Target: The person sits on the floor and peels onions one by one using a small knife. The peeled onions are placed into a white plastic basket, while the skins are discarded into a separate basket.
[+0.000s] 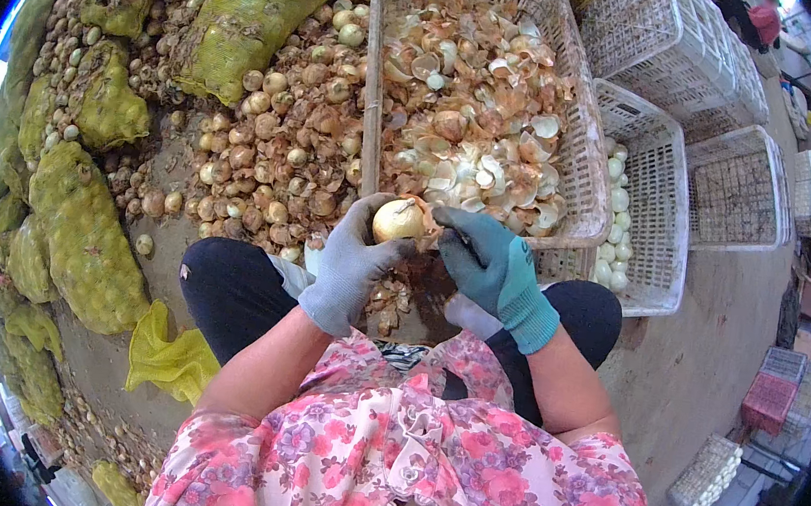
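My left hand, in a grey work glove, holds a yellow onion over the near edge of a white plastic crate. My right hand, in a teal glove with darker fingertips, is at the onion's right side, its thumb and fingertips closed on a piece of loose onion skin. How firmly they pinch it is partly hidden. Inside the crate is a thick layer of brown and pale onion skins. Loose unpeeled onions are heaped to the crate's left.
A second white crate with peeled white onions stands to the right, beside an upright empty-looking crate and stacked crates. Full yellow mesh sacks line the left. An empty mesh bag lies near my left knee. A person is far off.
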The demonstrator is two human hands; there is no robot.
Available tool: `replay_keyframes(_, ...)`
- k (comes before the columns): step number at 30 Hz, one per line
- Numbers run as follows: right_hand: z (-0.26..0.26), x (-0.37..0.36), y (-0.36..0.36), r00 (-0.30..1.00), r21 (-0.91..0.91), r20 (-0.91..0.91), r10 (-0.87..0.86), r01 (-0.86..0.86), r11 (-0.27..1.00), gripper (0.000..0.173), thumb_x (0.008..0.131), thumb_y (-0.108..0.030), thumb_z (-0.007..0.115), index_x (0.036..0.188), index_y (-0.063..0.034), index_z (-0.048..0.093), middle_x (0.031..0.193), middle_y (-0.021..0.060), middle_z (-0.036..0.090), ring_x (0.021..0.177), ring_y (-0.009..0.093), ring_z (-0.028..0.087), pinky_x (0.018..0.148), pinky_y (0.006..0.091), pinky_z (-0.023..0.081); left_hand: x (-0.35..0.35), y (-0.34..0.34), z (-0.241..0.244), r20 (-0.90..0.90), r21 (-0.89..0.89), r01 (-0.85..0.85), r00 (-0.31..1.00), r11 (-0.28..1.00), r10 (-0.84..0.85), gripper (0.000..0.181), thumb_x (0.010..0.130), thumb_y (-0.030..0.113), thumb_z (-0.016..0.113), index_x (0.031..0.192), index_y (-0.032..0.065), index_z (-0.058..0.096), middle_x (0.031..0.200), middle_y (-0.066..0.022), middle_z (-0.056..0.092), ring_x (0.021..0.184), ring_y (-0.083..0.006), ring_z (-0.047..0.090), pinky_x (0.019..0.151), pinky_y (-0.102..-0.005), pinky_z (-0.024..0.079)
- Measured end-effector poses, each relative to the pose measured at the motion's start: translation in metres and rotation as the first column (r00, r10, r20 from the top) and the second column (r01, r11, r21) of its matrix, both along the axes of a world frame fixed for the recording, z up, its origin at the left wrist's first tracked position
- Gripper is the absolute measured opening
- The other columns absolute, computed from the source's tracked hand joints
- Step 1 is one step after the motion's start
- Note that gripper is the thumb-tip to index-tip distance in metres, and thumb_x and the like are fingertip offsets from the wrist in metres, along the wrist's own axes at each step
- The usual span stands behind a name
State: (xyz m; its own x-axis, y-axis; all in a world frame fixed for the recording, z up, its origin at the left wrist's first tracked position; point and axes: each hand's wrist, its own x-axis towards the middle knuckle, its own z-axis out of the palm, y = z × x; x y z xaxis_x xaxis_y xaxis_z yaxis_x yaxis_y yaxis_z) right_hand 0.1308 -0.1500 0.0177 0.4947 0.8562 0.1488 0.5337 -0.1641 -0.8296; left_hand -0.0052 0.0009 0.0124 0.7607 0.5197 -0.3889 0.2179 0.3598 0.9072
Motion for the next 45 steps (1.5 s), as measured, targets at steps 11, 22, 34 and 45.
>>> replay_keyframes(11,0.007,0.002,0.0,0.885,-0.365,0.403,0.234,-0.079,0.928,0.029,0.079,-0.019,0.067,0.105,-0.0092,0.056,0.089,0.0145,0.061,0.076,0.034,0.064,0.062,0.0456,0.051,0.003,-0.003,0.007,-0.034,-0.052,0.048,0.998,0.998,-0.05,0.059,0.07,-0.005,0.07,0.126,-0.0026,0.051,0.113,-0.0089,0.063,0.102,-0.0174,0.062,0.089,-0.0299,0.052)
replay_keyframes(22,-0.044,0.031,-0.025,0.926,-0.33,0.349,0.145,-0.023,0.944,0.019,0.084,-0.023,0.064,0.097,-0.0096,0.061,0.089,0.0151,0.065,0.08,0.035,0.066,0.064,0.0452,0.052,0.001,-0.003,0.004,0.036,-0.132,0.083,0.996,0.988,-0.079,0.062,0.068,0.0,0.077,0.124,-0.0021,0.052,0.114,-0.0097,0.062,0.103,-0.0176,0.062,0.09,-0.0311,0.052)
replay_keyframes(34,0.015,0.016,0.011,0.704,-0.289,-0.656,-0.273,0.1,0.952,0.034,0.094,-0.031,0.061,0.107,-0.0001,0.065,0.078,0.0077,0.066,0.065,0.015,0.065,0.058,0.0287,0.051,0.024,-0.009,-0.017,0.077,0.243,0.152,0.982,0.958,-0.175,0.065,0.074,-0.001,0.077,0.133,-0.0002,0.05,0.123,-0.0083,0.061,0.111,-0.017,0.06,0.096,-0.0318,0.051)
replay_keyframes(45,0.031,0.025,-0.013,0.953,-0.524,-0.3,-0.034,-0.135,0.841,0.027,0.094,-0.029,0.054,0.104,-0.0066,0.064,0.082,0.0209,0.067,0.078,0.035,0.068,0.069,0.0451,0.052,0.022,0.014,-0.037,0.037,0.044,0.09,0.995,0.995,-0.092,0.058,0.078,-0.002,0.072,0.131,-0.0004,0.05,0.118,-0.0085,0.062,0.106,-0.0154,0.061,0.092,-0.0279,0.051)
